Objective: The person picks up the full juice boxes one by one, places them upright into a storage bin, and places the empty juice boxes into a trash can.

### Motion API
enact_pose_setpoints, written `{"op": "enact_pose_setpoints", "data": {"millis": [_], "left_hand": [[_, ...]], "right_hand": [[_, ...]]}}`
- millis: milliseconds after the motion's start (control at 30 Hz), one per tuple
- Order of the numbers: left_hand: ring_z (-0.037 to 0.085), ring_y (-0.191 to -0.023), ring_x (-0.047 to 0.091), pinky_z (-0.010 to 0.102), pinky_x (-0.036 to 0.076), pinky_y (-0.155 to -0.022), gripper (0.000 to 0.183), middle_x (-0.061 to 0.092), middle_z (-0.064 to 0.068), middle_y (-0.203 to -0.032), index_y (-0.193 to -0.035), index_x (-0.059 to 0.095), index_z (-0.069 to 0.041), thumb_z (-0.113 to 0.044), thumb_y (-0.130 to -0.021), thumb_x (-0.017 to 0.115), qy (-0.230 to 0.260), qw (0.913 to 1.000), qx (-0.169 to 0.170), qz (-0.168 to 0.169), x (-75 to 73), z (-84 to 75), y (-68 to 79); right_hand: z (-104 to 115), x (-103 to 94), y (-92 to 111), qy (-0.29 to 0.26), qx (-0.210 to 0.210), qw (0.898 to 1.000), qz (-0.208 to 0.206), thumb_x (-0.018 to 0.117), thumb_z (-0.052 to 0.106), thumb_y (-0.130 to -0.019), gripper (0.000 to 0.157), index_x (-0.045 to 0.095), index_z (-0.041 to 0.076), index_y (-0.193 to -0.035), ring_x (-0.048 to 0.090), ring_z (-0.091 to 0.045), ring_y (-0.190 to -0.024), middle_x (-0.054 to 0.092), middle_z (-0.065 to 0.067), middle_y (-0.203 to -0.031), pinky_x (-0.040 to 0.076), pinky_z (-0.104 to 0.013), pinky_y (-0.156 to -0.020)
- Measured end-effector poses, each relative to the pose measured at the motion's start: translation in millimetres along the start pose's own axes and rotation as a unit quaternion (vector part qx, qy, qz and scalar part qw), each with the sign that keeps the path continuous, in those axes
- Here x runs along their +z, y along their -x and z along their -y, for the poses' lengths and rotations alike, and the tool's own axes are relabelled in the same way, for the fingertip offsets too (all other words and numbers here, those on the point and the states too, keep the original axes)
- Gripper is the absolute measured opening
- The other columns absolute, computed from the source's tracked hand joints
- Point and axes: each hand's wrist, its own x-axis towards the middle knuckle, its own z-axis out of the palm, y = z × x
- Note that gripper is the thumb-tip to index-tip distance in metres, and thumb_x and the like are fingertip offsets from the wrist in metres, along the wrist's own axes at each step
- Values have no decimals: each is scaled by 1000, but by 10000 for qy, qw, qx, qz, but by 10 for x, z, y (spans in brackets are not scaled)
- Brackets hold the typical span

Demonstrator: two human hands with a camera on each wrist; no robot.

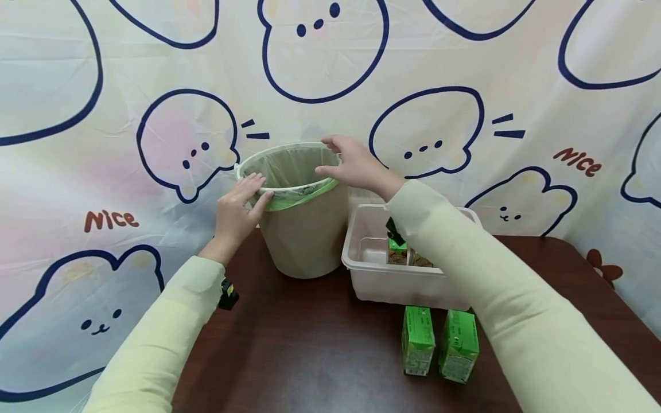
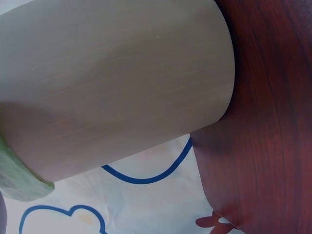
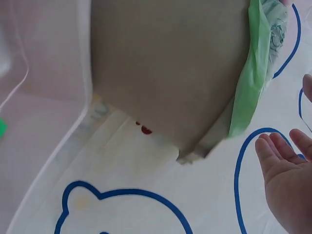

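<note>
A beige trash bin [image 1: 307, 241] stands upright on the table, lined with a thin green bag [image 1: 296, 198] whose edge is folded over the rim under a pale ring [image 1: 279, 150]. At the bin's near left rim rests my left hand [image 1: 234, 212], fingers fairly straight and thumb beside the folded bag. My right hand [image 1: 358, 165] is at the far right rim, fingers spread and thumb apart. In the right wrist view, that right hand [image 3: 287, 170] appears beside the green bag [image 3: 251, 78] with a gap between them. The left wrist view shows mostly the bin's side [image 2: 122, 83].
A white plastic tub [image 1: 403, 281] stands right of the bin, with green-topped boxes [image 1: 397, 252] inside, partly hidden by my right sleeve. Two green drink cartons [image 1: 418, 341] stand before it on the dark wooden table [image 1: 310, 350]. A cartoon-printed curtain [image 1: 320, 69] hangs behind.
</note>
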Motion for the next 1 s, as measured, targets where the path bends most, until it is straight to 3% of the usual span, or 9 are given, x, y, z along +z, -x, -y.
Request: {"op": "enact_pose_setpoints", "data": {"millis": [300,500,1000], "left_hand": [[30,-117,59,42,38,-107,35,65,17,-120,-118,68,2,-16,-88,72,53,9999,95,-87,3,-11,-26],[31,-116,59,43,39,-106,35,66,18,-119,-117,69,2,-15,-87,72,38,9998,122,-124,11,-14,-29],[29,-117,59,41,38,-107,36,66,17,-119,-118,69,1,-18,-88,72,20,9999,131,-102,0,-19,-25]], "right_hand": [[-226,-204,327,-30,-274,9994,-189,73,23,-89,64,45,1,-141,48,-25,-127,49,-13,-141,40,-34,-105],[-367,-313,607,46,-285,9996,-63,72,25,-90,65,43,1,-143,47,-27,-128,47,-14,-142,40,-38,-105],[-635,-356,1335,-55,-638,9979,-98,74,22,-89,60,48,1,-139,50,-32,-126,50,-14,-140,43,-47,-102]]}}
